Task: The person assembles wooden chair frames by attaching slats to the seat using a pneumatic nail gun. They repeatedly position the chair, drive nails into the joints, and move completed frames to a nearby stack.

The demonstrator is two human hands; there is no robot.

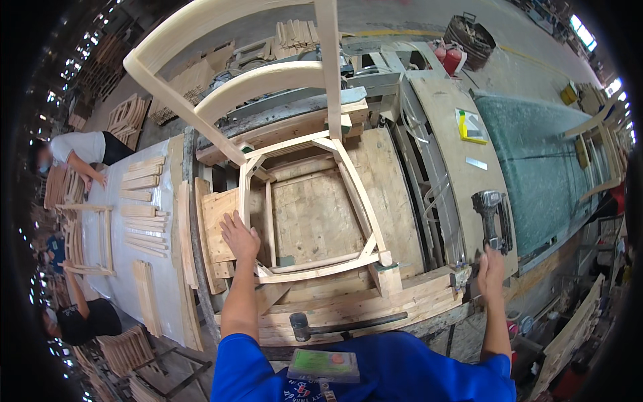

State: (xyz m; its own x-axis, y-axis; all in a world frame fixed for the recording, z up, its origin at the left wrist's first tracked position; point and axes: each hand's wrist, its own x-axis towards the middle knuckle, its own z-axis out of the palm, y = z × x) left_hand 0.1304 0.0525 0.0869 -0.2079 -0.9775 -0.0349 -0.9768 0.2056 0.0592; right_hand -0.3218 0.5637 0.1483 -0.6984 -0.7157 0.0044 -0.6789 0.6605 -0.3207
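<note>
A bare wooden chair frame (pixel 321 269) sits in a wooden jig on the bench in front of me, its slatted back rising at the far side. My left hand (pixel 240 236) is open, fingers spread over a light wood block (pixel 220 221) at the frame's left side rail. Out to the right, my right hand (pixel 492 271) is wrapped round the lower end of a nail gun (pixel 491 213), over the plywood side board (pixel 439 134). A dark-headed mallet (pixel 300 327) lies along the bench's near edge, close to my body.
The side board carries a yellow-and-white box (pixel 471 127) and a small metal plate (pixel 476 163). Beyond it is a greenish glassy tabletop (pixel 522 161). On the left, a table holds wooden slats (pixel 140 181), with two people beside it. Red fire extinguishers (pixel 451 59) stand far off.
</note>
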